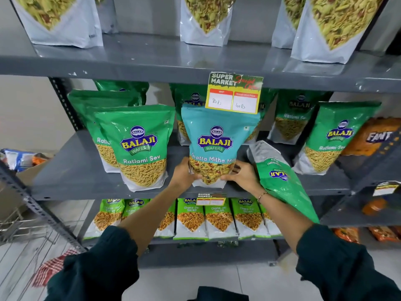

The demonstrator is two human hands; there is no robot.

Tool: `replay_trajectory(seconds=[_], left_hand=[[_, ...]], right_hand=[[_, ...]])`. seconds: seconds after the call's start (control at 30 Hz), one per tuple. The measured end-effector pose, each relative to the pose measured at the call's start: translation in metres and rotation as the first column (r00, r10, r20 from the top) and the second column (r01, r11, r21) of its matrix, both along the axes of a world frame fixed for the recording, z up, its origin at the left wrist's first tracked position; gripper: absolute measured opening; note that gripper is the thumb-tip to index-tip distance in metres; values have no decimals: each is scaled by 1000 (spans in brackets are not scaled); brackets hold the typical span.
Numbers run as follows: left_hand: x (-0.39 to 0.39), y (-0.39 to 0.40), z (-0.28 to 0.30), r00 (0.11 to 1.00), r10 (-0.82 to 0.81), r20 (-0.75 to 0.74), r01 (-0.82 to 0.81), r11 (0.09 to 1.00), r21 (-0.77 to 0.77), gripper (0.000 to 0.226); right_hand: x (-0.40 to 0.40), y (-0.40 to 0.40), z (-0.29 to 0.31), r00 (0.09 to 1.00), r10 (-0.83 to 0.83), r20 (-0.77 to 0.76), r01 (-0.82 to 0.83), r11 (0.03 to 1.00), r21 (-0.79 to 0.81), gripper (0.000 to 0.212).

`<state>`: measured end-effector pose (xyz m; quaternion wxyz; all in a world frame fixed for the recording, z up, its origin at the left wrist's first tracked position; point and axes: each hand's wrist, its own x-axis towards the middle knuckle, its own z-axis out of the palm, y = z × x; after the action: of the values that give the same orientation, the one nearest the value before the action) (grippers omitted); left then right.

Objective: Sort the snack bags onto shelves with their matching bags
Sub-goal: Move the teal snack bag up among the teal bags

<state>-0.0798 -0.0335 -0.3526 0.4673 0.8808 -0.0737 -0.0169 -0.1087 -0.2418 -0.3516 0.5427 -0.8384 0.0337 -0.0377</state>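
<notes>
A light-blue Khatta Mitha Mix bag stands upright on the middle shelf among green Ratlami Sev bags. My left hand grips its lower left corner. My right hand holds its lower right corner. One green Ratlami Sev bag hangs upside down and tilted against my right wrist, off the shelf's front edge. On the top shelf stand white-bottomed bags showing a similar yellow-green mix.
A yellow price tag hangs from the top shelf's edge, just over the blue bag. Chana Jor Garam bags fill the lower shelf. Orange bags sit on a rack at right. A wire basket and carton stand at left.
</notes>
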Motion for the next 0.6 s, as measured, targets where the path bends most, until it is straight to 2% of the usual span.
replay_trajectory(seconds=[0.23, 0.4, 0.5, 0.57, 0.6], left_hand=[[21, -2, -3, 1000, 0, -14, 0, 999, -33, 61], [32, -4, -3, 998, 30, -57, -31, 999, -13, 54], [31, -4, 1, 996, 50, -74, -55, 997, -63, 68], [17, -11, 2, 988, 152, -17, -153, 984, -90, 84], [5, -19, 0, 976, 199, 87, -196, 980, -44, 86]], right_hand=[[25, -6, 1, 997, 72, 13, -72, 997, 21, 59], [44, -4, 2, 997, 75, -4, -75, 997, 8, 56], [47, -2, 5, 996, 84, -38, -84, 996, 9, 56], [50, -6, 2, 993, 91, -69, -91, 996, 3, 57], [52, -8, -1, 993, 94, -65, -95, 995, -12, 57]])
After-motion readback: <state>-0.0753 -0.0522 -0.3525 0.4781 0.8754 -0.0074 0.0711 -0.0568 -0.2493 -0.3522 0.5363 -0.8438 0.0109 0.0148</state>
